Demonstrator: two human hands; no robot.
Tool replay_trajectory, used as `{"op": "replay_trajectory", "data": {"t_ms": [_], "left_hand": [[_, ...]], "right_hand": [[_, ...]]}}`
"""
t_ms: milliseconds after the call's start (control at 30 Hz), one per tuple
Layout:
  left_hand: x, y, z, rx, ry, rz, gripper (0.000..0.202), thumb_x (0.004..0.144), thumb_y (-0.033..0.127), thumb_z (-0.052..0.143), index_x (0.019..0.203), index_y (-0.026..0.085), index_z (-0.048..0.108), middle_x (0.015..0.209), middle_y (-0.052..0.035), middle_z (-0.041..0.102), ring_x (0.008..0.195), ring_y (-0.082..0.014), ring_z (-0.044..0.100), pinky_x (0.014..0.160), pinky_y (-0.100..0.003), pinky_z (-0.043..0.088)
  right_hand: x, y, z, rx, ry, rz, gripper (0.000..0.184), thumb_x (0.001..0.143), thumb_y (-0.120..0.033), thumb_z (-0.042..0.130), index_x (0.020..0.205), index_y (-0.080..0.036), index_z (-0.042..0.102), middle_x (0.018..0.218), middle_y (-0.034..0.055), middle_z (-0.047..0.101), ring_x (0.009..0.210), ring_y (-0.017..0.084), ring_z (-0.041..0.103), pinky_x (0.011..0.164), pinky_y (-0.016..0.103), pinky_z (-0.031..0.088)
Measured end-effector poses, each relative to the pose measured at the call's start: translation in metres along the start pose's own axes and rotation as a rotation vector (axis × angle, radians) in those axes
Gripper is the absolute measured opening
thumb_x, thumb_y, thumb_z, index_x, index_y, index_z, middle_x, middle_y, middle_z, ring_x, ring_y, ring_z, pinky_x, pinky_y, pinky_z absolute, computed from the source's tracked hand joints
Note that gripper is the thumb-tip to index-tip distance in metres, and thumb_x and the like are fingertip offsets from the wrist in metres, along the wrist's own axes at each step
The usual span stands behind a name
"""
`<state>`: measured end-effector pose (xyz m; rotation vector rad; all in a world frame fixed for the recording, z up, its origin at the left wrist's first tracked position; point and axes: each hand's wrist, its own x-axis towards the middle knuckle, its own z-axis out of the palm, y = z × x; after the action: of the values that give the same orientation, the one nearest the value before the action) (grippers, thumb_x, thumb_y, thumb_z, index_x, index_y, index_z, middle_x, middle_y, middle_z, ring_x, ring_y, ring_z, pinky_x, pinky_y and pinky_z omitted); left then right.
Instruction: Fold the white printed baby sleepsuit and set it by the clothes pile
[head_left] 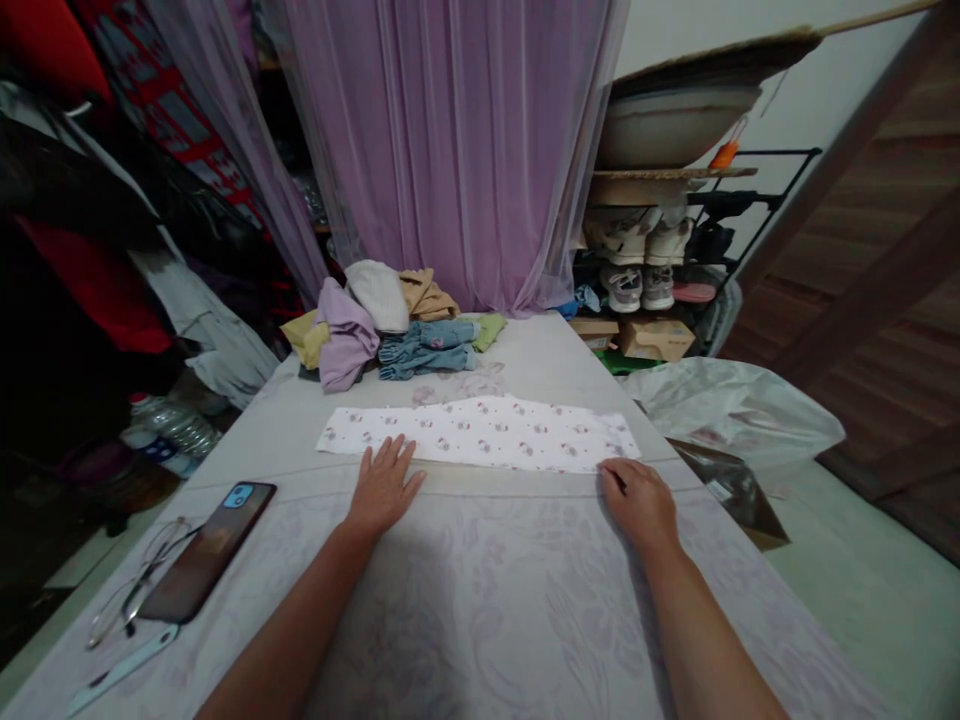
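A white garment [480, 432] with a small red and grey print lies flat across the table, folded into a long narrow strip. Its exact kind cannot be made out. My left hand [384, 486] rests palm down with fingers spread, its fingertips on the near edge of the cloth toward the left. At the near right corner, my right hand [639, 502] is closed, thumb and fingers pinching the edge of the garment. Part of that corner is hidden under the fingers.
Beyond the garment sit crumpled clothes: a lilac piece [347, 335], a white knit [379, 295] and blue denim [427, 347]. A phone [210, 555], glasses [142, 575] and a pale-handled tool [124, 668] lie at left. A shoe rack [675, 180] and plastic bag [735, 405] stand right.
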<state>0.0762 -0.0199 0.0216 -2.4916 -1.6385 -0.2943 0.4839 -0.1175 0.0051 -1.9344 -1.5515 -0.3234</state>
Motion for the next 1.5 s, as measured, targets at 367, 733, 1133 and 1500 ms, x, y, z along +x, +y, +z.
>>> {"op": "replay_trajectory", "data": {"t_ms": [367,733,1133,1500], "left_hand": [[-0.015,-0.08,-0.011,-0.076,0.116,-0.491,0.049,0.095,0.036,0.041,0.137,0.014,0.052,0.149,-0.017,0.048,0.139,-0.0315,0.041,0.112,-0.051,0.034],[0.021,-0.132,-0.044,-0.234,-0.163,-0.734,0.041,0.094,0.037,0.039,0.12,0.023,0.067,0.124,-0.0087,0.07,0.114,-0.0259,0.064,0.091,-0.032,0.048],[0.051,-0.15,-0.055,-0.34,-0.357,-0.673,0.031,0.079,0.048,0.058,0.07,0.021,0.071,0.073,-0.0044,0.073,0.077,-0.0208,0.068,0.061,-0.024,0.042],[0.05,-0.14,-0.049,-0.397,-0.255,-0.704,0.018,0.074,0.033,0.064,0.087,0.021,0.067,0.077,0.0006,0.071,0.069,-0.0145,0.062,0.059,-0.021,0.041]], "right_hand": [[-0.001,0.009,0.004,0.008,0.011,-0.047,0.031,0.085,-0.035,0.044,0.084,-0.021,0.072,0.09,0.0086,0.074,0.084,0.026,0.065,0.078,0.039,0.05],[-0.003,0.017,0.008,-0.008,-0.023,-0.051,0.037,0.086,-0.04,0.041,0.087,-0.021,0.072,0.092,0.0091,0.074,0.087,0.027,0.065,0.081,0.041,0.051],[-0.002,0.025,0.012,0.037,-0.03,-0.008,0.038,0.082,-0.043,0.043,0.085,-0.02,0.073,0.092,0.0099,0.074,0.087,0.029,0.066,0.083,0.044,0.052],[-0.003,0.021,0.008,0.046,-0.055,0.009,0.039,0.082,-0.045,0.042,0.086,-0.021,0.072,0.093,0.0104,0.073,0.088,0.03,0.065,0.084,0.045,0.051]]}}
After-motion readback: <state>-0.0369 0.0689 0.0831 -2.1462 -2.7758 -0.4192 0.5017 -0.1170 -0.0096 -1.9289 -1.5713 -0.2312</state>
